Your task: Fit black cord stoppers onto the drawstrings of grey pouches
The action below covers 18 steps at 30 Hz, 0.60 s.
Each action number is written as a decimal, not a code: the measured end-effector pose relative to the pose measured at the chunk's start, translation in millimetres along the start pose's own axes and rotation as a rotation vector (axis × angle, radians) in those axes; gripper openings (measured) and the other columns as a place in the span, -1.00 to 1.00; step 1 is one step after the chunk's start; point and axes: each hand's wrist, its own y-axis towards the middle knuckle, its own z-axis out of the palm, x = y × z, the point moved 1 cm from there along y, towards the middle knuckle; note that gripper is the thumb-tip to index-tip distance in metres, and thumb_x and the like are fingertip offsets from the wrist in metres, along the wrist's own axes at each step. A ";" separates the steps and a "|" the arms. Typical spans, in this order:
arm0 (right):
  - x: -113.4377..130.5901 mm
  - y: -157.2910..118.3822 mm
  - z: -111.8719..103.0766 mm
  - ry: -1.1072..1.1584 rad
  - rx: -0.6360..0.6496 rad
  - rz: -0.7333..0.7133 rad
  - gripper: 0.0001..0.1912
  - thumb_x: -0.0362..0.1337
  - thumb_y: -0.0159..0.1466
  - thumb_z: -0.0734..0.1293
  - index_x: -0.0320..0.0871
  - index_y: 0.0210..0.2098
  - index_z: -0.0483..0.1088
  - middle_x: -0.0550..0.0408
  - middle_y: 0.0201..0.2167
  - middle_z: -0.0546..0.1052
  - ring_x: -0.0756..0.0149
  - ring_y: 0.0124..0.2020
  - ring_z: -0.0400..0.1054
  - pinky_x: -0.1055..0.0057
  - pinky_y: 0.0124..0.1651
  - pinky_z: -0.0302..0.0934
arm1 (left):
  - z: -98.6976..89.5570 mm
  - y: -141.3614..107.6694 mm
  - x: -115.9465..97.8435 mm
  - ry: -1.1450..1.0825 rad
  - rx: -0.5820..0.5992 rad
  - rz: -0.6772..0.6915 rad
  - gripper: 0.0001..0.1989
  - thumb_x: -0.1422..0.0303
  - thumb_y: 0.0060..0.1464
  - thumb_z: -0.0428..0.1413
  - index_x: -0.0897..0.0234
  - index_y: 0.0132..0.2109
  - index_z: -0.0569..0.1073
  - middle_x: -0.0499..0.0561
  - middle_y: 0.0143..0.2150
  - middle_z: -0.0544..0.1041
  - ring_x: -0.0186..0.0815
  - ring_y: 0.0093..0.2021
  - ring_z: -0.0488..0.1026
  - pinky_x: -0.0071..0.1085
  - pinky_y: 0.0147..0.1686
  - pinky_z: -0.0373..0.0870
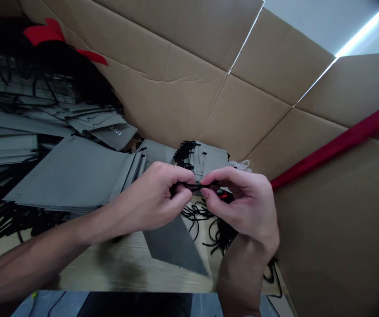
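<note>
Black cord (194, 187), thin and light, pinched narrowly between the fingers of my left hand (149, 198) and right hand (240, 207); it appears soft and limp, so probably best held close to its end. Left of the cord: stacked flat grey carrier bags (73, 174). Below the cord: loose black cords (197, 215) tangled on a pale wood-grain worktop (126, 273). Behind and right of the cord: a corrugated cardboard wall (242, 119) and a red strip (337, 145).
</note>
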 end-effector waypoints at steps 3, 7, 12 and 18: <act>1.9 1.2 0.4 0.001 0.022 -0.044 -0.78 -0.51 0.24 0.49 -0.09 -0.19 0.66 0.26 -0.38 0.69 0.46 -0.42 0.55 0.54 -0.34 0.42 | 0.9 1.8 -0.1 -0.064 0.026 0.051 -0.74 0.51 0.23 0.00 0.27 -0.46 0.29 -0.18 -0.51 0.14 -0.48 -0.48 0.09 -0.36 -0.44 0.04; 8.0 0.9 2.1 -0.040 0.008 -0.095 -0.78 -0.52 0.20 0.43 -0.13 -0.23 0.63 0.26 -0.40 0.66 0.48 -0.45 0.53 0.55 -0.36 0.40 | 2.6 3.8 -0.6 -0.202 0.066 0.059 -0.70 0.51 0.23 -0.03 0.26 -0.49 0.21 -0.15 -0.52 0.18 -0.46 -0.48 0.10 -0.34 -0.44 0.04; 17.0 0.0 4.8 -0.075 -0.035 -0.159 -0.76 -0.53 0.19 0.39 -0.15 -0.22 0.62 0.20 -0.34 0.71 0.46 -0.38 0.58 0.53 -0.24 0.49 | 4.6 3.8 0.2 -0.365 0.069 0.087 -0.72 0.53 0.20 -0.02 0.24 -0.49 0.23 -0.14 -0.52 0.16 -0.44 -0.48 0.12 -0.37 -0.46 0.06; 10.3 -0.8 8.4 0.124 -0.020 -0.186 -0.74 -0.54 0.15 0.41 -0.15 -0.23 0.63 0.21 -0.37 0.68 0.45 -0.41 0.55 0.52 -0.29 0.46 | 4.3 2.8 1.0 -0.511 0.104 0.130 -0.71 0.56 0.20 -0.03 0.22 -0.48 0.24 -0.12 -0.50 0.20 -0.37 -0.46 0.15 -0.33 -0.43 0.12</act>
